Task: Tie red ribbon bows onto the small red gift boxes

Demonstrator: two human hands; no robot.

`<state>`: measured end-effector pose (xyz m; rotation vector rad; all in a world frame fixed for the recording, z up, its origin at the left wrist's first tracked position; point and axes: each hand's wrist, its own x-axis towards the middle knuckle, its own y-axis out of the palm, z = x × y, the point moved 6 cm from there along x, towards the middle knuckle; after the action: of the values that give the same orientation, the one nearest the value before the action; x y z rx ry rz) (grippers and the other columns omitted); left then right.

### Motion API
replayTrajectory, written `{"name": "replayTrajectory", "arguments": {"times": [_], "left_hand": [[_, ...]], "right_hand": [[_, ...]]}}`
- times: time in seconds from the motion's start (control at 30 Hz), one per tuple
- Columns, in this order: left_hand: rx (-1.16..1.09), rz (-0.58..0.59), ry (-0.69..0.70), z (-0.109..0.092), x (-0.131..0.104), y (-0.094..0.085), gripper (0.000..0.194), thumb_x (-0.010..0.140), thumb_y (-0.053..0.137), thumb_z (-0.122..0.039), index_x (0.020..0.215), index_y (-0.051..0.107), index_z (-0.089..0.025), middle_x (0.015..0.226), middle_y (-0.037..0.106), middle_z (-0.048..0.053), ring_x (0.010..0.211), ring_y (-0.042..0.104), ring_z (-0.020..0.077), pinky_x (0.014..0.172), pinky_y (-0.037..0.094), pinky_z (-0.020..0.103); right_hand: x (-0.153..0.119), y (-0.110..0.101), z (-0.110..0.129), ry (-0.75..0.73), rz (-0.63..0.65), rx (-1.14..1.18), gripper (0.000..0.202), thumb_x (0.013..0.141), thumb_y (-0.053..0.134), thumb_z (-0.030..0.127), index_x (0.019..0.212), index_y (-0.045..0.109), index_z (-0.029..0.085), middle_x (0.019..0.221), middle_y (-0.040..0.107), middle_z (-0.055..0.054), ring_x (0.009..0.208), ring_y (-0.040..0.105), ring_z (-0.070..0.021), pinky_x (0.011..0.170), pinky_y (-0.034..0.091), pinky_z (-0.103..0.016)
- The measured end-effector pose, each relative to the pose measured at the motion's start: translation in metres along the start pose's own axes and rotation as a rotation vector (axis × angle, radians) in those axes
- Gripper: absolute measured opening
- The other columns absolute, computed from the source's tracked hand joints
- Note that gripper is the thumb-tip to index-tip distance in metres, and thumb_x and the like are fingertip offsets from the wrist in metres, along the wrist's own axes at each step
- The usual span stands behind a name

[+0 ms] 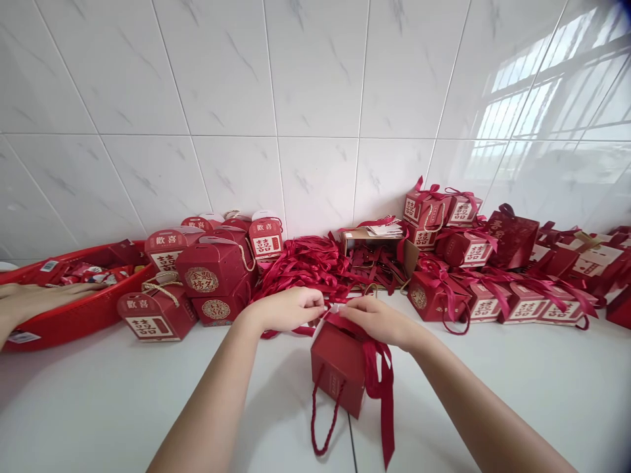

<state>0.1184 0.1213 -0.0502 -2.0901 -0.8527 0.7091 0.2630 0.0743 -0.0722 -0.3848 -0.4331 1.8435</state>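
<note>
A red gift box (338,368) stands on the white table in front of me, its rope handle hanging down the near side. A dark red ribbon (387,407) lies over its top and trails down the right side. At the box's top left edge, my left hand (290,307) is closed with curled fingers, pinching at the ribbon. My right hand (377,320) rests over the top from the right, its fingers pressed together on the ribbon. The fingertips of both hands nearly meet, and the part between them is small.
A pile of loose red ribbons (315,263) lies behind the hands, beside an open carton (409,257). Several boxes without ribbons (210,268) stand left, several ribboned ones (436,295) right. Another person's arm (39,302) reaches over a red basket (83,320).
</note>
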Motion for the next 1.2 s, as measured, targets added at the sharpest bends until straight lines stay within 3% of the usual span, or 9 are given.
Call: {"name": "replayTrajectory", "arguments": {"times": [0.17, 0.27, 0.37, 0.43, 0.5, 0.57, 0.63, 0.87, 1.2], "left_hand": [[0.086, -0.347, -0.178, 0.038, -0.018, -0.047, 0.024, 0.082, 0.042, -0.041, 0.079, 0.054, -0.02, 0.081, 0.065, 0.003, 0.068, 0.056, 0.0176, 0.057, 0.039, 0.026], [0.152, -0.551, -0.323, 0.06, -0.035, -0.074, 0.025, 0.081, 0.039, -0.04, 0.084, 0.053, -0.02, 0.091, 0.065, 0.009, 0.077, 0.058, 0.0234, 0.062, 0.04, 0.03], [0.273, -0.643, -0.411, 0.063, -0.041, -0.079, 0.03, 0.075, 0.048, -0.043, 0.093, 0.055, -0.021, 0.106, 0.062, 0.011, 0.092, 0.058, 0.0286, 0.07, 0.043, 0.033], [0.296, -0.522, -0.315, 0.051, -0.032, -0.066, 0.038, 0.071, 0.054, -0.041, 0.104, 0.056, -0.023, 0.117, 0.058, 0.009, 0.099, 0.057, 0.0274, 0.076, 0.044, 0.032], [0.212, -0.211, -0.155, 0.035, -0.018, -0.037, 0.043, 0.068, 0.056, -0.036, 0.109, 0.056, -0.025, 0.12, 0.058, 0.006, 0.095, 0.059, 0.0231, 0.071, 0.046, 0.028], [0.101, 0.1, -0.063, 0.022, -0.01, -0.007, 0.044, 0.066, 0.058, -0.032, 0.109, 0.058, -0.025, 0.109, 0.064, 0.004, 0.08, 0.061, 0.0188, 0.058, 0.045, 0.024], [0.04, 0.226, -0.065, 0.017, -0.005, 0.009, 0.041, 0.063, 0.06, -0.03, 0.104, 0.061, -0.022, 0.091, 0.067, 0.003, 0.064, 0.058, 0.0157, 0.048, 0.039, 0.022], [-0.004, 0.202, -0.031, 0.024, 0.003, 0.009, 0.024, 0.062, 0.055, -0.022, 0.085, 0.063, -0.021, 0.079, 0.064, 0.0, 0.064, 0.053, 0.0141, 0.051, 0.038, 0.022], [-0.052, 0.122, -0.069, 0.053, -0.008, -0.014, 0.011, 0.059, 0.051, -0.02, 0.061, 0.039, -0.02, 0.057, 0.036, -0.006, 0.049, 0.03, 0.0088, 0.047, 0.023, 0.023]], "right_hand": [[-0.029, -0.047, 0.008, 0.021, -0.235, -0.319, 0.052, 0.083, 0.04, 0.067, 0.077, 0.057, 0.019, 0.079, 0.061, -0.004, 0.07, 0.053, -0.0169, 0.06, 0.038, -0.027], [-0.046, -0.054, 0.005, 0.086, -0.079, -0.486, 0.053, 0.072, 0.054, 0.071, 0.074, 0.062, 0.018, 0.084, 0.065, -0.008, 0.073, 0.057, -0.0212, 0.058, 0.039, -0.028], [-0.052, -0.04, 0.0, 0.133, 0.142, -0.57, 0.051, 0.06, 0.068, 0.067, 0.078, 0.065, 0.019, 0.088, 0.066, -0.009, 0.077, 0.059, -0.0246, 0.056, 0.039, -0.029], [-0.049, -0.03, 0.0, 0.118, 0.165, -0.597, 0.048, 0.06, 0.07, 0.064, 0.082, 0.064, 0.021, 0.089, 0.066, -0.008, 0.076, 0.059, -0.0244, 0.055, 0.038, -0.028], [-0.041, -0.023, 0.001, 0.073, 0.119, -0.615, 0.04, 0.066, 0.067, 0.059, 0.082, 0.061, 0.023, 0.086, 0.065, -0.006, 0.073, 0.058, -0.0226, 0.054, 0.036, -0.028], [-0.032, -0.018, -0.001, 0.032, 0.078, -0.618, 0.031, 0.072, 0.064, 0.053, 0.082, 0.061, 0.024, 0.083, 0.064, -0.006, 0.07, 0.057, -0.0212, 0.053, 0.035, -0.028], [-0.023, -0.017, -0.004, -0.007, 0.056, -0.609, 0.026, 0.073, 0.064, 0.048, 0.083, 0.061, 0.023, 0.084, 0.065, -0.006, 0.071, 0.057, -0.0212, 0.054, 0.036, -0.028], [-0.008, -0.035, -0.012, -0.117, 0.052, -0.502, 0.018, 0.082, 0.05, 0.031, 0.077, 0.064, 0.02, 0.086, 0.067, -0.005, 0.079, 0.058, -0.021, 0.066, 0.042, -0.031], [-0.041, -0.081, -0.012, 0.061, -0.058, -0.45, 0.034, 0.08, 0.054, 0.048, 0.065, 0.063, 0.019, 0.067, 0.061, -0.002, 0.059, 0.051, -0.0146, 0.053, 0.037, -0.026]]}}
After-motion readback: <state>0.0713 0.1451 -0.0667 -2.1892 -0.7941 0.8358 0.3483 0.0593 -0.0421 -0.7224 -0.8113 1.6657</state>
